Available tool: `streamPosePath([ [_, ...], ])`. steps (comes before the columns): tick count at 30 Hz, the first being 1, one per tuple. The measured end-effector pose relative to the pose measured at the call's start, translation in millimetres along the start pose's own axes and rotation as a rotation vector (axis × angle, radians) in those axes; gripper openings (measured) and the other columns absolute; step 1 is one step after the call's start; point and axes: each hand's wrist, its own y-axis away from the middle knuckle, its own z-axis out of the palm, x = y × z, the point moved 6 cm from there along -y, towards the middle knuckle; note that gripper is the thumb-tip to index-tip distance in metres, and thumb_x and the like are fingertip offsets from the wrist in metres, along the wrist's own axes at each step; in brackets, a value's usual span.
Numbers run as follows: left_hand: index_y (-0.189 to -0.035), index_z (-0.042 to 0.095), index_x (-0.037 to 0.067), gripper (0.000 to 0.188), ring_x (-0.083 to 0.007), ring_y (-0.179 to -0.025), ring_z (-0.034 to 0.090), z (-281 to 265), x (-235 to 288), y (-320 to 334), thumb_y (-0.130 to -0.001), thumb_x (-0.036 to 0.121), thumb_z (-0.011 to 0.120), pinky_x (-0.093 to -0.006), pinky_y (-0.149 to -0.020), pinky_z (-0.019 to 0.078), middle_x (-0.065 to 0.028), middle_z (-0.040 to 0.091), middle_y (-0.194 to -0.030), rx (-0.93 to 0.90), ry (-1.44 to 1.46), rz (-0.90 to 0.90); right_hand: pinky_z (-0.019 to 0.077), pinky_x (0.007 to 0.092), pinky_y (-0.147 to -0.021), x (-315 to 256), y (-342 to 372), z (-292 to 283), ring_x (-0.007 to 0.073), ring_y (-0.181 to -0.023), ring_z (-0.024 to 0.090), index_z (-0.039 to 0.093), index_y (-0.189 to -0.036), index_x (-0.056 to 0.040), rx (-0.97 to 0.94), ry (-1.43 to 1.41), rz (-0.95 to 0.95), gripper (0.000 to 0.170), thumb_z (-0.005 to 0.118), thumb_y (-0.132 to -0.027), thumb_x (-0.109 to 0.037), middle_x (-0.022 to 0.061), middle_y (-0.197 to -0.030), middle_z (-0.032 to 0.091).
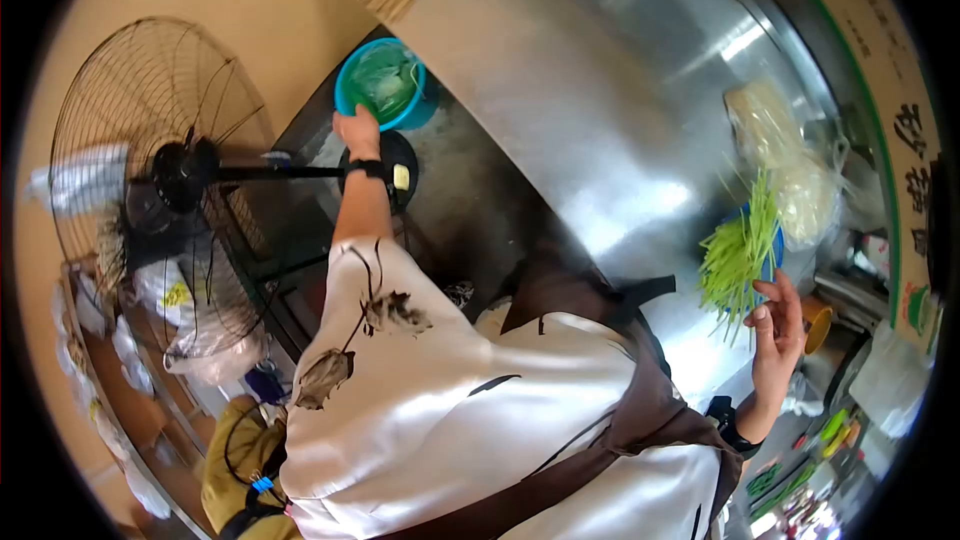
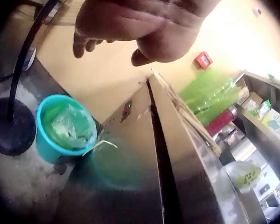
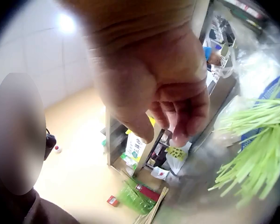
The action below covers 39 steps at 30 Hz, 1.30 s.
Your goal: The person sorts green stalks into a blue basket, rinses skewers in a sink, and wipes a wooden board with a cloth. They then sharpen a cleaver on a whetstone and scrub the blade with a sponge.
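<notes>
My left hand reaches out over the near rim of a turquoise bucket on the floor. Loosely bent fingers with nothing between them show on that hand in the left wrist view. A green plastic bag lines the bucket, and a pale stem shows by its rim. At the metal counter, my right hand hovers beside a bunch of cut green stems, its fingers relaxed. The stems lie over a blue basket, which they partly hide. In the right wrist view that hand holds nothing.
A stainless counter stretches ahead, with clear bags of pale food at its right side. To the left stands a large black fan, its round base near the bucket. A cardboard box borders the counter at far right.
</notes>
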Motion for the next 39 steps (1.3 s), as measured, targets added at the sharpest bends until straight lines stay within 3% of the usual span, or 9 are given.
streamPosePath([
  [3, -0.115, 0.054, -0.011, 0.047, -0.0301, -0.095, 0.059, 37.4, -15.6, 77.6, -0.079, 0.017, 0.063, -0.0382, -0.088, 0.0442, -0.0225, 0.061, -0.109, -0.180, 0.425, -0.337, 0.0479, 0.0243, -0.067, 21.6, 13.9, -7.1, 0.0096, -0.076, 0.055, 0.048, -0.129, -0.0004, 0.050, 0.020, 0.075, 0.043, 0.059, -0.089, -0.010, 0.0074, -0.103, 0.063],
  [5, -0.114, 0.055, -0.008, 0.038, -0.0227, -0.091, 0.057, 65.5, -27.2, 109.2, -0.080, 0.007, 0.060, -0.0351, -0.085, 0.0450, -0.0138, 0.062, -0.105, -0.302, 0.692, -0.309, 0.0481, 0.0244, -0.066, 30.2, 22.5, -18.3, 0.0099, -0.074, 0.055, 0.052, -0.125, 0.0006, 0.089, 0.015, 0.116, 0.038, 0.059, -0.089, -0.010, 0.0073, -0.098, 0.064],
  [10, -0.113, 0.054, -0.002, 0.032, -0.0226, -0.104, 0.050, -10.6, 97.3, 163.4, -0.082, -0.005, 0.054, -0.0346, -0.096, 0.0378, -0.0132, 0.056, -0.114, -0.208, 0.595, 0.219, 0.0459, 0.0214, -0.059, 55.4, 48.1, -56.5, 0.0080, -0.066, 0.054, 0.059, -0.114, 0.0016, 0.409, -0.094, 0.208, 0.028, 0.059, -0.091, -0.014, 0.0058, -0.089, 0.065],
  [14, -0.113, 0.055, -0.002, 0.030, -0.0234, -0.113, 0.049, -69.6, 198.0, 198.0, -0.084, -0.003, 0.053, -0.0355, -0.099, 0.0366, -0.0139, 0.053, -0.122, -0.127, 0.619, 0.419, 0.0415, 0.0196, -0.051, 94.3, 76.4, -70.1, 0.0055, -0.057, 0.049, 0.062, -0.103, 0.0008, 0.578, -0.135, 0.271, 0.020, 0.059, -0.091, -0.015, 0.0037, -0.079, 0.065],
  [17, -0.114, 0.054, -0.001, 0.029, -0.0232, -0.114, 0.050, -73.3, 248.4, 231.4, -0.085, -0.002, 0.053, -0.0341, -0.098, 0.0393, -0.0127, 0.053, -0.123, -0.328, 0.875, 0.562, 0.0390, 0.0195, -0.048, 112.1, 89.7, -72.4, 0.0044, -0.053, 0.047, 0.063, -0.098, -0.0003, 0.638, -0.183, 0.314, 0.017, 0.059, -0.091, -0.015, 0.0031, -0.074, 0.064],
  [24, -0.115, 0.053, 0.002, 0.027, -0.0208, -0.102, 0.059, -9.6, 287.5, 383.7, -0.089, 0.009, 0.056, -0.0330, -0.087, 0.0488, -0.0101, 0.059, -0.108, -1.466, 0.720, 0.153, 0.0378, 0.0198, -0.046, 143.9, 117.1, -79.4, 0.0046, -0.051, 0.046, 0.063, -0.096, -0.0006, 0.702, -0.290, 0.357, 0.016, 0.058, -0.091, -0.015, 0.0024, -0.072, 0.063],
  [30, -0.115, 0.052, -0.002, 0.027, -0.0224, -0.094, 0.064, -9.2, 277.1, 494.1, -0.091, 0.011, 0.053, -0.0307, -0.081, 0.0509, -0.0113, 0.062, -0.105, -1.833, 0.455, 0.085, 0.0447, 0.0218, -0.053, 196.3, 123.0, -42.1, 0.0082, -0.056, 0.053, 0.060, -0.107, 0.0018, 0.365, -0.435, 0.499, 0.025, 0.059, -0.088, -0.014, 0.0043, -0.081, 0.065],
  [37, -0.111, 0.055, -0.002, 0.023, -0.0185, -0.089, 0.063, -20.6, 289.8, 503.8, -0.092, 0.011, 0.054, -0.0279, -0.077, 0.0510, -0.0094, 0.062, -0.102, -1.817, 0.282, 0.261, 0.0438, 0.0213, -0.056, 190.1, 94.4, 4.7, 0.0068, -0.059, 0.051, 0.061, -0.107, 0.0005, -0.005, -0.603, 0.500, 0.027, 0.057, -0.090, -0.020, 0.0045, -0.088, 0.067],
  [39, -0.108, 0.056, 0.000, 0.018, -0.0140, -0.087, 0.061, -21.8, 294.6, 481.6, -0.090, 0.004, 0.054, -0.0244, -0.073, 0.0492, -0.0074, 0.062, -0.097, -1.566, 0.348, 0.329, 0.0414, 0.0213, -0.054, 198.7, 88.3, 6.9, 0.0063, -0.057, 0.049, 0.063, -0.095, -0.0007, -0.011, -0.595, 0.497, 0.021, 0.057, -0.090, -0.020, 0.0022, -0.079, 0.065],
])
